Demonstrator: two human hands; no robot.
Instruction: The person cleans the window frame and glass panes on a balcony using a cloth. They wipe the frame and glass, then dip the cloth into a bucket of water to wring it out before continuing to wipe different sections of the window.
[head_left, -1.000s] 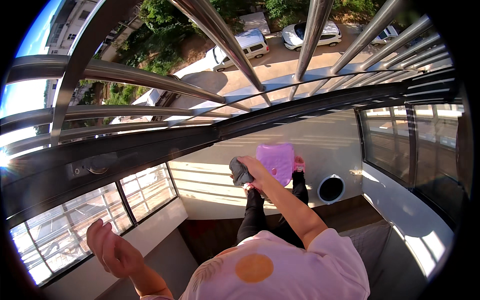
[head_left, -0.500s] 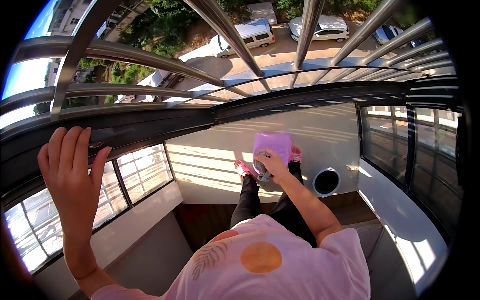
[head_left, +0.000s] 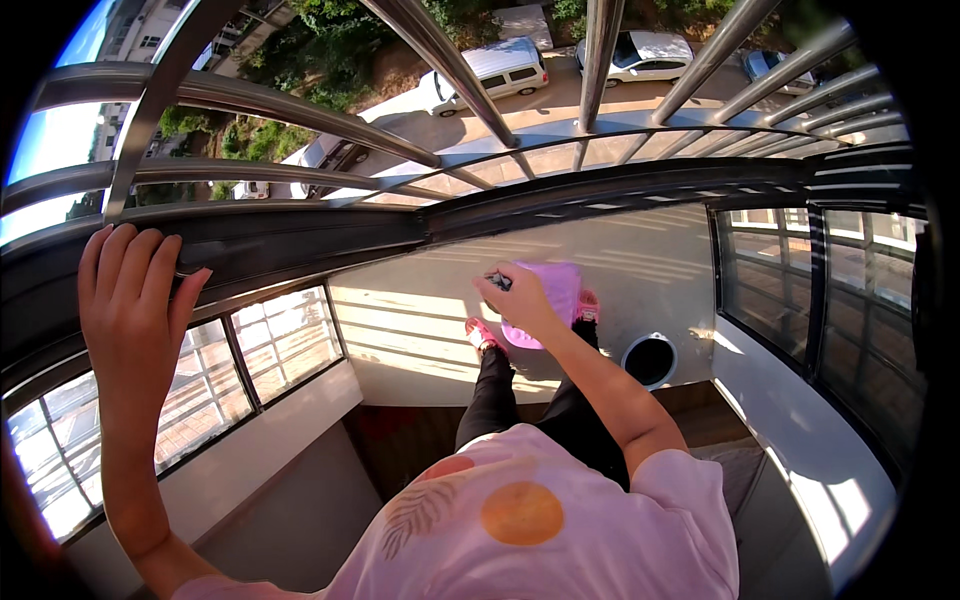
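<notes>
My left hand (head_left: 133, 295) is raised at the left. Its fingers curl over the dark window frame (head_left: 310, 238), and the thumb lies against its near side, next to a small metal catch. My right hand (head_left: 518, 300) is out ahead of me, closed round a crumpled grey cloth (head_left: 497, 282), which mostly hides inside the fingers. Below that hand stands a purple plastic stool (head_left: 553, 285), partly covered by my hand and forearm. The cloth is above or beside the stool's left edge; whether it touches anything I cannot tell.
Metal guard bars (head_left: 440, 60) run outside the window, with parked cars below. A white-rimmed bucket (head_left: 650, 361) with a dark inside stands right of my legs. Glass panes (head_left: 765, 280) close off the right side. My feet in pink sandals (head_left: 480, 334) flank the stool.
My right hand has moved a little left and away from me, lifting with the grey cloth, which is now bunched smaller. My left hand stays on the frame.
</notes>
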